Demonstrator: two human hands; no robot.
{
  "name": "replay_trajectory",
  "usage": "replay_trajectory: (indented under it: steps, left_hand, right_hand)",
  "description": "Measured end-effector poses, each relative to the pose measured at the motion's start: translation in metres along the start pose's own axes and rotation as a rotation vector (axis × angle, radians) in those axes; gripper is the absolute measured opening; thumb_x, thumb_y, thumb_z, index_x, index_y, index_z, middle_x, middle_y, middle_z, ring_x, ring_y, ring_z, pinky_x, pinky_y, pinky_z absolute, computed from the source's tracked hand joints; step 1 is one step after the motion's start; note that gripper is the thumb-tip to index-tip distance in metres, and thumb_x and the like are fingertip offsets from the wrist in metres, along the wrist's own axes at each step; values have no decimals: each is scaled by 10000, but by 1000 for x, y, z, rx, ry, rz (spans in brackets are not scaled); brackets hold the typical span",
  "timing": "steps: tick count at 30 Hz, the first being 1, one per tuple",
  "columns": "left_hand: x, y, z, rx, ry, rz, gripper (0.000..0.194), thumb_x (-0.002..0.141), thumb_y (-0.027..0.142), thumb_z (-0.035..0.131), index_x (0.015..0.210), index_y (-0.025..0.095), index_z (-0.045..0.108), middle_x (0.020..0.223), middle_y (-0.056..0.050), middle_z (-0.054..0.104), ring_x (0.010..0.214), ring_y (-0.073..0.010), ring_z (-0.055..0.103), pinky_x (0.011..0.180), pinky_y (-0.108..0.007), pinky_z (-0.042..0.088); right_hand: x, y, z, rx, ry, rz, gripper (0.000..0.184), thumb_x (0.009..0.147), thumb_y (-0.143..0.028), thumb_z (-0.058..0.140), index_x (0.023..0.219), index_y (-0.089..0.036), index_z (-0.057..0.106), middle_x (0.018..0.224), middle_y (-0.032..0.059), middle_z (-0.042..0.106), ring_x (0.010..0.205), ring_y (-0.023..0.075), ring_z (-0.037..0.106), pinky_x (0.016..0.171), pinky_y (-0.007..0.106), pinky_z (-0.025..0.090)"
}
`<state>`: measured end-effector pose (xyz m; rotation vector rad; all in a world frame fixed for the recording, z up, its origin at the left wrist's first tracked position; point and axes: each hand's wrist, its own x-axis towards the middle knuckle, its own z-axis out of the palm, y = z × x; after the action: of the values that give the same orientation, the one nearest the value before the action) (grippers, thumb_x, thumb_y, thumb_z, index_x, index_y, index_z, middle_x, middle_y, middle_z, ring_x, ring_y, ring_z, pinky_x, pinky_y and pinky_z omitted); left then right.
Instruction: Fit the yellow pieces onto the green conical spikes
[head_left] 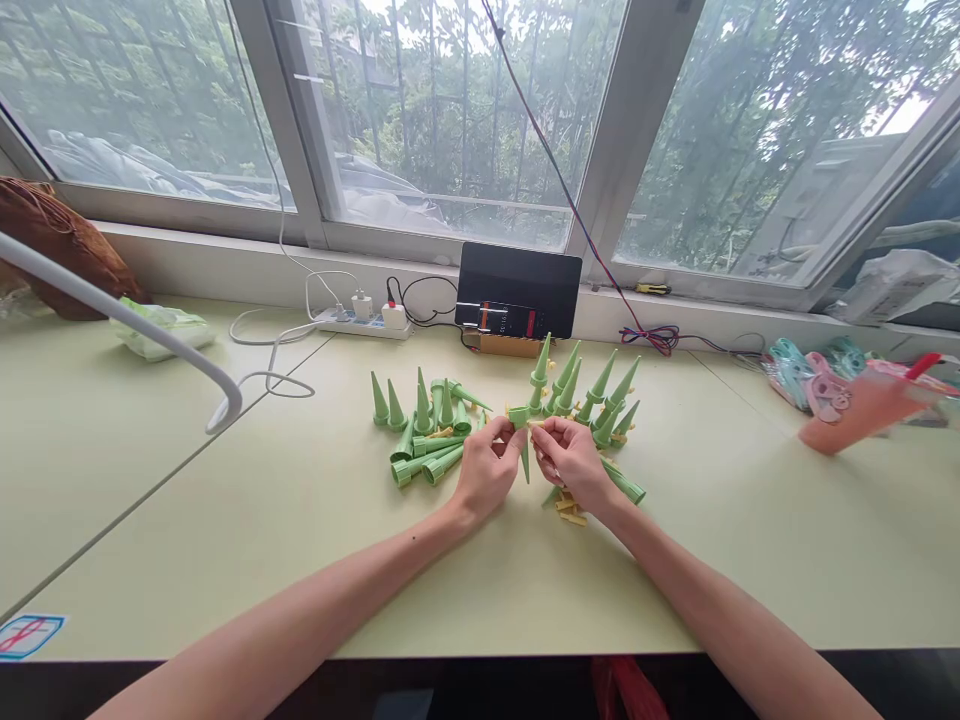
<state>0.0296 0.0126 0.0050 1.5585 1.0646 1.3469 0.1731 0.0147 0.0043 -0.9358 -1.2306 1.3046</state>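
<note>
Between thumb and fingers, my left hand (pixel 484 462) grips a green plastic spike (pixel 518 415), its wide end up and its tip pointing down. My right hand (pixel 576 458) pinches a small yellow plastic piece (pixel 535 424) against the side of that spike, near the wide end. Whether the piece is seated in it I cannot tell. Several green spikes, some upright and some lying (pixel 424 445), are left of my hands. On the right, a cluster of upright spikes (pixel 568 390) carries yellow pieces. Loose yellow pieces (pixel 572 516) lie by my right wrist, partly hidden.
A black tablet (pixel 517 278) leans at the window, a phone (pixel 506 320) before it. A power strip (pixel 356 323) with cables stands left of them. A white curved bar (pixel 150 282) crosses the left. A tilted red drink cup (pixel 859 405) is on the right.
</note>
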Motion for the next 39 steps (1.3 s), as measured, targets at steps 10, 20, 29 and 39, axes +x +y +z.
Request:
replay_trajectory:
  steps: [10,20,29,39]
  left_hand:
    - [0,4,2,-95,-32,-128,336,853,442,618,676,187,491,559,48,451,439,-76,357,419,-225,275]
    - [5,-5,1,-62,-51,-44,316,894,454,577,754,176,526,640,37,515,453,-63,378,428,-214,320]
    - [4,-12,4,-168,-213,-151,322,959,491,461,785,226,405,426,88,446,297,-97,386,328,-213,324]
    - [5,-3,3,-317,-266,-213,374,917,533,519,751,213,418,490,84,427,336,-85,405,310,-200,356]
  right_hand:
    - [0,1,2,-41,29,-35,417,770,-516,756,690,-197,499,484,-80,458,330,44,346,307,187,238]
    - [0,0,3,-46,43,-56,420,780,-510,753,684,-199,488,501,-73,474,339,50,362,305,192,253]
    - [-2,2,2,-192,17,-208,315,864,-445,697,755,-204,524,507,-74,462,396,70,380,374,211,299]
    - [-5,4,2,-305,32,-264,264,862,-417,686,794,-202,549,614,-43,526,457,89,441,415,223,351]
